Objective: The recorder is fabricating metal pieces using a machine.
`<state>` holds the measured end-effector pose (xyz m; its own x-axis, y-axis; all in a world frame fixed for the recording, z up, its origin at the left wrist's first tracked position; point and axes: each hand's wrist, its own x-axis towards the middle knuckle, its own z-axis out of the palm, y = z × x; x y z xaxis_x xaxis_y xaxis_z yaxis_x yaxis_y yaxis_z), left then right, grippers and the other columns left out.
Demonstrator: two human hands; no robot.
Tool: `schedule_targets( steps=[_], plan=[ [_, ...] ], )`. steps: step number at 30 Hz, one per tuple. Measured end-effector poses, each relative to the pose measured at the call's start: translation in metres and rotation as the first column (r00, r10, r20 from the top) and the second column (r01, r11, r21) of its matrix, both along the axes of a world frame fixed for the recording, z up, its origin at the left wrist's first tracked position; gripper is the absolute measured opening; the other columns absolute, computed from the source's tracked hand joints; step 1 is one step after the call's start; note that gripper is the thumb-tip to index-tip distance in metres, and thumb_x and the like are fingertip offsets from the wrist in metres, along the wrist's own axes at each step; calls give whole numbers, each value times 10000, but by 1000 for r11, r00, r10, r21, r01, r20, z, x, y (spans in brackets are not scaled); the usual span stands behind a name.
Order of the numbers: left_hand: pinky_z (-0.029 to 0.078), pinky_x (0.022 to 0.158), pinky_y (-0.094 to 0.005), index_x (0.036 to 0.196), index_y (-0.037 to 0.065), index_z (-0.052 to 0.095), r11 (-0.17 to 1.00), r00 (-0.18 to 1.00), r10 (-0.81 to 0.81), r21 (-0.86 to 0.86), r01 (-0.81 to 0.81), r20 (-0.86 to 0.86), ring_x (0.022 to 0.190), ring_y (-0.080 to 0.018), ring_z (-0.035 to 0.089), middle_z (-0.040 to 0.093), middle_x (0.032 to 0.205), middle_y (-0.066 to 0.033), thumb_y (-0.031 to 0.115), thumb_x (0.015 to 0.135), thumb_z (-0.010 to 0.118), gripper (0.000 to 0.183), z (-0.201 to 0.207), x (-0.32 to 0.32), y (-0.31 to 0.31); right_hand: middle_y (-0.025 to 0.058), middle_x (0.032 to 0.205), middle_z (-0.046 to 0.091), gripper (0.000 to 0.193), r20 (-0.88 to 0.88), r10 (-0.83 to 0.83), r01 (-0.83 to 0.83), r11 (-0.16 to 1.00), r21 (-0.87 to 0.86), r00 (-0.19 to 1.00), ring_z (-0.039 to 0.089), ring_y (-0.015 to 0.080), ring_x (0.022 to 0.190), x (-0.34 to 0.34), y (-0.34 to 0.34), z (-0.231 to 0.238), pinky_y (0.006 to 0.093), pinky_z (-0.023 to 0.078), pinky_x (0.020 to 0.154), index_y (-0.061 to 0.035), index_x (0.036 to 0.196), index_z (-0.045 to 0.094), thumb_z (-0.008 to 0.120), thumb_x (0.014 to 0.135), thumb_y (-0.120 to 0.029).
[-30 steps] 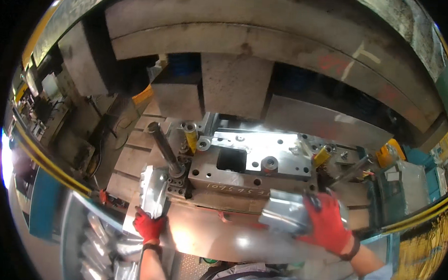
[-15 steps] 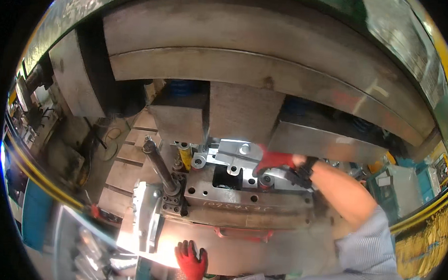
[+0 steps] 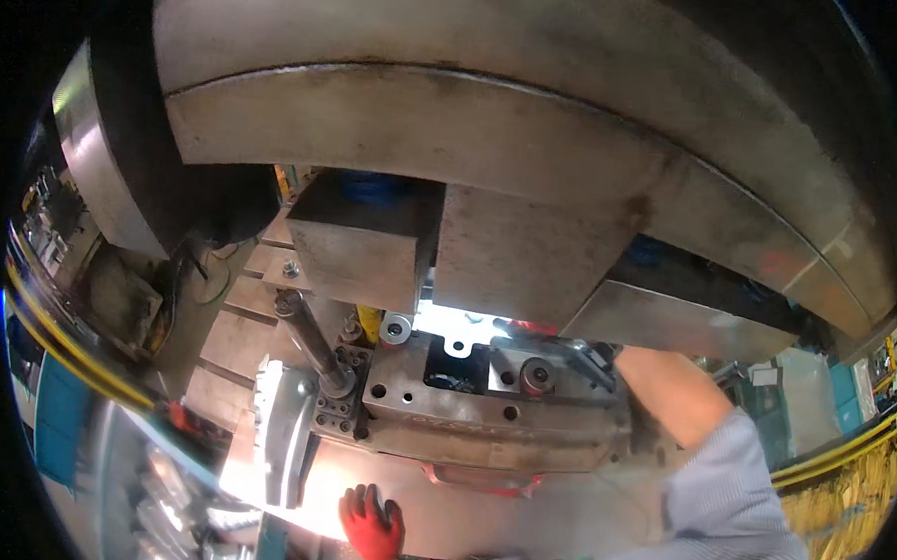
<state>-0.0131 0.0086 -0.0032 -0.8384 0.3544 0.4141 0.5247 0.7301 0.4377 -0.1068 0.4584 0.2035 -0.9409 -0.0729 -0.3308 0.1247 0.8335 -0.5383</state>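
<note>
My right hand, in a red glove (image 3: 533, 327), reaches under the overhanging steel press block (image 3: 530, 254). Only a strip of the glove shows, and the fingers are mostly hidden. It appears to grip the right end of a shiny sheet metal part (image 3: 458, 346), whose holed tab pokes out over the lower die (image 3: 493, 412). At the front, my left hand (image 3: 370, 532), gloved in red, rests with fingers apart on the flat steel plate (image 3: 548, 520). A long formed metal piece (image 3: 285, 433) lies to the left of the die.
A steel guide post (image 3: 316, 344) rises at the die's left. One round bushing (image 3: 535, 376) stands on its right and another (image 3: 395, 329) on its left. A red handle (image 3: 485, 480) sits along the die's front. Metal parts fill a bin (image 3: 173, 513) at lower left.
My right hand and the metal part have shifted left and farther under the press block, hiding more of both. My left hand remains on the plate. The view has tilted slightly.
</note>
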Motion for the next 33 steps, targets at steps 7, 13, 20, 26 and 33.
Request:
schedule_targets(
  steps=[7,13,20,26,33],
  plan=[
    [369,1027,-509,1158,8,580,989,990,-18,148,-3,137,1174,-400,487,557,1182,-207,176,811,668,395,4,6,-24,162,1043,651,394,-379,107,-66,991,119,919,615,294,969,17,-4,-2,387,466,840,1,1128,577,517,924,-330],
    [466,882,-328,1089,-49,607,636,839,64,626,-452,541,939,-176,574,636,1014,-116,153,966,562,241,40,48,-49,204,1285,542,537,-688,-137,265,961,83,713,481,345,1236,112,-30,6,418,352,1061,-45,1399,410,523,971,-349],
    [462,879,-298,1201,-59,593,690,568,-55,443,-573,821,996,-167,590,651,1145,-110,156,911,630,363,-10,78,-113,148,1419,476,584,-430,-633,516,774,-367,644,449,255,1314,315,-109,26,364,325,1098,-45,1431,392,627,898,-97],
    [453,939,-356,1315,-19,491,931,371,-262,335,-148,891,1104,-281,589,616,1193,-180,247,798,760,641,-38,57,-111,156,1265,607,500,506,-472,586,806,-84,722,573,252,1166,467,-149,-52,353,431,995,-20,1339,506,606,918,-271],
    [518,732,-318,1102,-4,606,832,411,-535,545,104,738,885,-172,608,646,1000,-77,-25,769,718,352,-49,41,-74,119,1242,563,584,450,-556,707,634,-314,699,542,214,1104,549,-182,-229,337,448,930,-40,1378,420,612,919,-346]
  ],
)
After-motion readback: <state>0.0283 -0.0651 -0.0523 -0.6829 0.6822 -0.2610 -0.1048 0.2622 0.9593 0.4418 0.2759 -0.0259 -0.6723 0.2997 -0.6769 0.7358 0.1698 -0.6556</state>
